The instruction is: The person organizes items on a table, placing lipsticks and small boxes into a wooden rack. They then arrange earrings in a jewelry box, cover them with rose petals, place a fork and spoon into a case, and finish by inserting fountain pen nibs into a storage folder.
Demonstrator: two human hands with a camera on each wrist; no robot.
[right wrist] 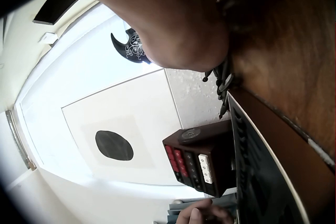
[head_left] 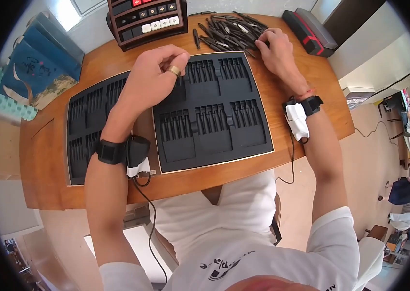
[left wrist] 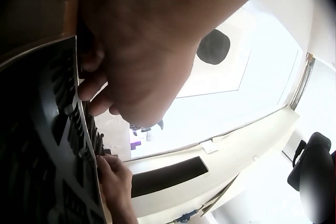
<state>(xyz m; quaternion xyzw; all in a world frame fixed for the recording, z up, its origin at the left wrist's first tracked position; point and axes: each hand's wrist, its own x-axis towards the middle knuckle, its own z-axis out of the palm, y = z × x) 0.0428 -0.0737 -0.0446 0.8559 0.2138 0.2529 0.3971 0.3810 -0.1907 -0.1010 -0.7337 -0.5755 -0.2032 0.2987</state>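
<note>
Over the upper part of the black slotted tray, the left hand bends its fingers and thumb inward, a ring on one finger. Its fingertips are partly hidden, so whether they pinch a piece cannot be seen. Slim dark pieces lie in a loose pile behind the tray. At the pile's right edge is the right hand, fingers bent down and thumb close to the pieces; its grip is unclear. The left wrist view shows the left hand beside the tray, and the right hand farther off.
A second slotted tray lies partly under the left forearm. Behind stands a dark wooden rack with red, black and white blocks. A blue bag is at the left, a dark box with a red stripe at the back right. Cables hang from both wrists.
</note>
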